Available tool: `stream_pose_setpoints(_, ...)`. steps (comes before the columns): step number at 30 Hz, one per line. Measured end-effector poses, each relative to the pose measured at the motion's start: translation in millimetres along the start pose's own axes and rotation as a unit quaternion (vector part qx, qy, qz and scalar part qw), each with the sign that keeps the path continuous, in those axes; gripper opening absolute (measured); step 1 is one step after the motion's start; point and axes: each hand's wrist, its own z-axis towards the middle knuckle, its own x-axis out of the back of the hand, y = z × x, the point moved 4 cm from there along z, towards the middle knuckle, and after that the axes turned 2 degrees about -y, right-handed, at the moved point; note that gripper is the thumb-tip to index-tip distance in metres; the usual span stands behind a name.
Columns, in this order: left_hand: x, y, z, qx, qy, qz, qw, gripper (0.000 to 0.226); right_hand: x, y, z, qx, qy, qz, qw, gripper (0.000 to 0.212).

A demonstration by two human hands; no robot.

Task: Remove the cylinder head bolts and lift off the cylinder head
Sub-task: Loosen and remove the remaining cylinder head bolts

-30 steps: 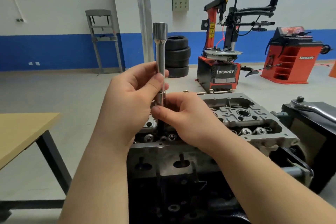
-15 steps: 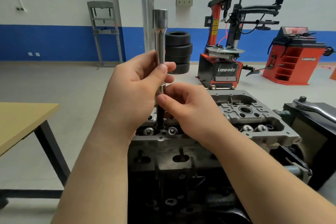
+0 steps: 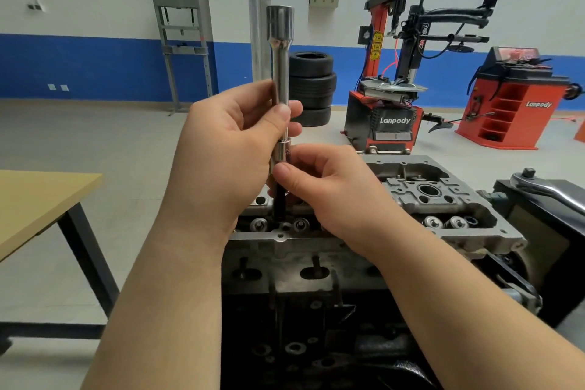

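Head view: both hands' fingers point(image 3: 286, 112) pinch extension bar point(image 3: 281, 73) upright above cylinder head point(image 3: 443, 199).

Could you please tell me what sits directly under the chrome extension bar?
A dark bolt shank hangs below the extension bar, reaching the cylinder head; its lower end is hidden.

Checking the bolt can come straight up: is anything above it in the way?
Nothing visible blocks it. The left hand holds the extension bar upright, the right hand pinches the dark bolt below the socket, with open space above the cylinder head.
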Motion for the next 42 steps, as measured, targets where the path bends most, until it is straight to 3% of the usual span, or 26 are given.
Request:
stream_pose_setpoints(7, 4.6, 6.5, -2.2, -0.037, 0.042, 0.064, 0.996, 0.024, 0.0, 1.3, 1.4, 0.005, 0.028, -0.005, 1.000, 0.027)
stream_pose_setpoints(12, -1.2, 6.5, -2.0, -0.033, -0.006, 0.040, 0.999, 0.021, -0.8, 0.7, 0.7, 0.012, 0.005, -0.011, 1.000, 0.017)
stream_pose_setpoints(16, 4.1, 3.9, -0.2, -0.026, 0.023, 0.052, 0.998, 0.024, -1.9, -1.2, 2.2, 0.000, -0.007, 0.038, 0.999, 0.020)
stream_pose_setpoints(20, 7.8, 6.8, -2.3, -0.033, 0.046, 0.082, 0.995, 0.025, -1.4, 1.4, 3.0, 0.007, 0.010, 0.006, 1.000, 0.021)
stream_pose_setpoints(24, 8.9, 10.6, -2.2, -0.024, 0.052, 0.062, 0.996, 0.012, -4.3, 2.1, 0.2, 0.028, -0.006, -0.018, 0.999, 0.010)
stream_pose_setpoints(29, 21.2, 12.2, -1.3, -0.044, 0.065, 0.163, 0.983, 0.012, 0.4, -0.7, -1.0, 0.059, 0.045, 0.006, 0.997, 0.004)
stream_pose_setpoints(32, 23.6, 5.6, -1.1, -0.006, -0.012, 0.284, 0.959, 0.013, 6.8, -2.0, -3.6, 0.079, 0.092, 0.064, 0.991, 0.009)
stream_pose_setpoints(37, 9.7, -15.8, -10.7, 0.116, -0.237, 0.424, 0.866, 0.020, 11.5, 0.3, -4.9, 0.085, 0.153, 0.116, 0.978, 0.012)
stream_pose_setpoints(42, 4.7, -26.4, -11.6, 0.132, -0.281, 0.421, 0.852, 0.026, 9.6, 1.4, -3.2, 0.066, 0.149, 0.114, 0.980, 0.010)
